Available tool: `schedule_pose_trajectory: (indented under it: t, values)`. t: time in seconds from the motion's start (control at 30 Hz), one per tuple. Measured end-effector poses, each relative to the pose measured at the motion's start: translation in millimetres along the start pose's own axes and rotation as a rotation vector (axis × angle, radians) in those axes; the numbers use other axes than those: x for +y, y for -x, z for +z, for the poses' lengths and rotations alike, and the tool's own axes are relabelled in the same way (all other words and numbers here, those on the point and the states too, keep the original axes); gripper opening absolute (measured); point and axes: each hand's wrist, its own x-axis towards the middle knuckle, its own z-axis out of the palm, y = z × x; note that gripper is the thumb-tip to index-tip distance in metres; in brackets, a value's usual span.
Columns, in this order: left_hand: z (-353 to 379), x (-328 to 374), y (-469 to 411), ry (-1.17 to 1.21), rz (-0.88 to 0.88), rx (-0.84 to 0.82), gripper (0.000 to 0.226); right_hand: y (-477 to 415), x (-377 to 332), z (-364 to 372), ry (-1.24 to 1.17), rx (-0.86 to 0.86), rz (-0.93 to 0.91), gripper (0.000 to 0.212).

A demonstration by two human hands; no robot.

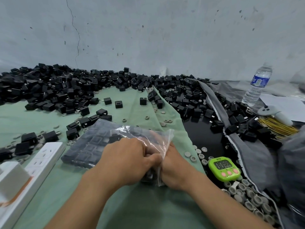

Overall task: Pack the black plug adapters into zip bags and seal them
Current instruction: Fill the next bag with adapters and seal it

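Zip bag (148, 134) in left hand (125, 156), right hand (173, 166); top edge free.

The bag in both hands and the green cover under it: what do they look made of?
Bag: thin clear plastic film, glossy; it crinkles, glints and is see-through. Green cover: probably woven cloth, matte, lying in soft folds.

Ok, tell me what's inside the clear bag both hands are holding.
Black adapters show low in the zip bag; the left hand and right hand cover the rest, so their number is hidden.
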Motion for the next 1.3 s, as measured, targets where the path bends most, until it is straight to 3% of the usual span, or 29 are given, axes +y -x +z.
schedule_pose_trajectory:
  t: [0.07, 0.1, 0.2, 0.3, 0.37, 0.47, 0.6, 0.7, 0.87, 1.03, 1.13, 1.23, 1.3]
  values:
    - [-1.8, 5.8, 0.3, 0.034, 0.001, 0.018, 0.025, -0.7, -6.1, 2.0, -0.145, 0.141, 0.122, 0.018]
    - [1.4, 6.1, -1.2, 0.050, 0.004, 0.038, 0.027, -0.8, -7.4, -2.6, -0.073, 0.211, 0.200, 0.015]
    - [8.8, 12.5, -3.1, 0.087, 0.013, 0.049, 0.045, 9.4, 5.7, -13.0, 0.279, 0.384, 0.480, 0.022]
    - [18.0, 17.9, -3.3, 0.016, 0.035, -0.007, 0.055, 9.0, 6.3, -37.5, 0.215, 0.611, 0.672, 0.036]
    - [26.3, 23.7, -4.7, -0.110, 0.053, 0.028, 0.055, 1.4, 8.5, -64.2, 0.220, 0.648, 0.745, 0.037]
    - [37.5, 33.9, -8.7, -0.209, 0.085, 0.079, 0.041, -16.1, 26.5, -108.1, 0.359, 0.546, 0.857, 0.033]
    - [41.8, 32.7, -21.5, -0.174, 0.048, 0.053, 0.031, -44.8, 71.4, -135.2, 0.608, 0.099, 1.016, 0.065]
    - [40.5, 26.7, -25.9, -0.086, 0.024, 0.031, 0.032, -61.8, 105.0, -138.8, 0.654, -0.137, 1.001, 0.074]
    - [34.6, 18.5, -27.5, 0.006, 0.024, -0.060, 0.034, -68.7, 142.1, -136.9, 0.723, 0.004, 0.935, 0.069]
    - [32.8, 16.9, -28.2, 0.011, 0.033, -0.087, 0.030, -55.0, 144.0, -141.2, 0.829, 0.086, 0.852, 0.022]
    - [30.5, 17.7, -26.0, 0.030, 0.033, -0.076, 0.028, -46.3, 134.9, -144.6, 0.844, 0.067, 0.820, 0.024]
    - [28.6, 19.3, -22.0, 0.047, 0.033, -0.066, 0.027, -39.2, 123.8, -143.3, 0.818, -0.022, 0.820, 0.045]
    - [27.4, 20.5, -18.8, 0.054, 0.032, -0.062, 0.026, -36.1, 118.8, -140.5, 0.809, -0.081, 0.837, 0.044]
